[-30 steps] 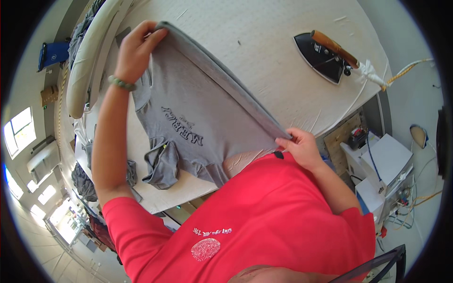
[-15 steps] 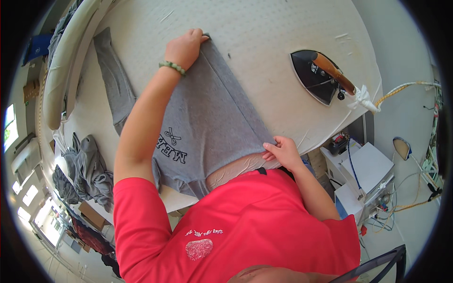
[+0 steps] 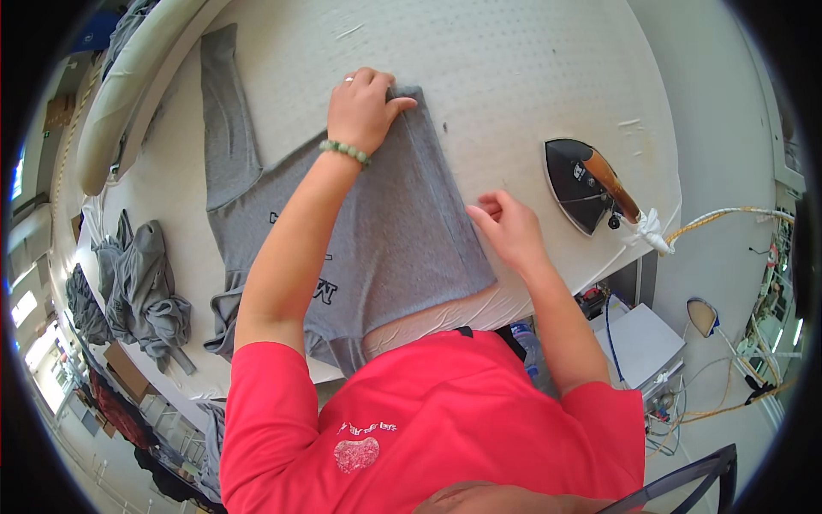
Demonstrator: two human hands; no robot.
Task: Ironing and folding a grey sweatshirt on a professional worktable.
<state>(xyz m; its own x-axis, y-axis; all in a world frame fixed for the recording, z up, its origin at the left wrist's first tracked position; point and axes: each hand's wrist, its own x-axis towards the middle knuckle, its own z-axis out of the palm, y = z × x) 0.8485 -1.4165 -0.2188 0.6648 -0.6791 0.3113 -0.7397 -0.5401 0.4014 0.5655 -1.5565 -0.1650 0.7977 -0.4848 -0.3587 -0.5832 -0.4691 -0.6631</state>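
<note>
Where the pale covered table ends at left, we note a crumpled heap of grey cloth, with a long padded bar beyond it, toward the upper edge. Right of these lies the grey garment, spread mostly flat on the table near the person's red shirt; one sleeve stretches away to the upper left, and dark lettering is partly hidden behind the left forearm. We find the left hand on the garment's far edge near a corner, thumb apart from bent fingers (a green bead bracelet circles the wrist); whether cloth is pinched between them we cannot tell. Farther right, the right hand is loosely curled and holds nothing, its thumb tip just beside the garment's right edge; contact we cannot confirm. Beyond it we record a black iron with a wooden handle, resting on the table well apart from the garment, and a white-and-yellow cord running off to the right.
</note>
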